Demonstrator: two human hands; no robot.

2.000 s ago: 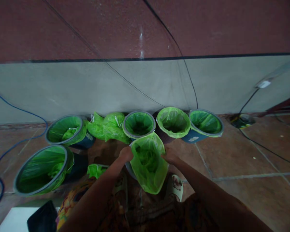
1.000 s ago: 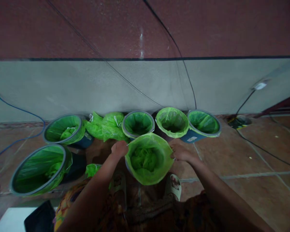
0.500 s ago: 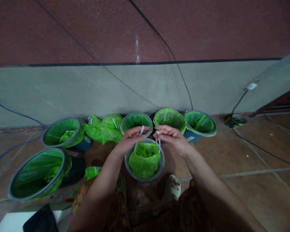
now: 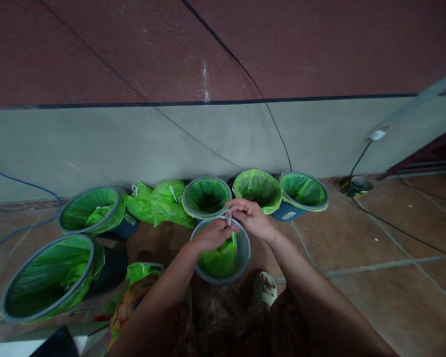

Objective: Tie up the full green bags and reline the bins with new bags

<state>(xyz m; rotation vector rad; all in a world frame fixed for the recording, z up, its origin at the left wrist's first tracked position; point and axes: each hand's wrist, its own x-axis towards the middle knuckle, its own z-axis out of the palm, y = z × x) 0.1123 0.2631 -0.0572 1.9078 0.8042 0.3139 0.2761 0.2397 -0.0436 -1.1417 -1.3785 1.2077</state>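
In front of my feet stands a trash can [image 4: 245, 258] with a grey rim. A green trash bag [image 4: 219, 260] is bunched inside it, partly covered by my hands. White drawstrings [image 4: 229, 217] rise from the bag's mouth to my fingers. My left hand [image 4: 215, 233] is closed on the drawstrings over the can. Touching it from the right, my right hand [image 4: 250, 215] pinches the strings too. Exactly how the strings cross between the fingertips is hard to make out.
Green-lined cans stand along the wall: one behind my hands [image 4: 208, 196], two at right [image 4: 258, 188] [image 4: 305, 191], two at left [image 4: 89, 210] [image 4: 48, 277]. Tied green bags [image 4: 158, 201] lie between. Black cables hang down the wall; a blue hose [image 4: 33, 225] lies left.
My hands have come together from apart, bringing the two drawstring loops to one spot. The bag's mouth has drawn narrower. The view has shifted slightly.
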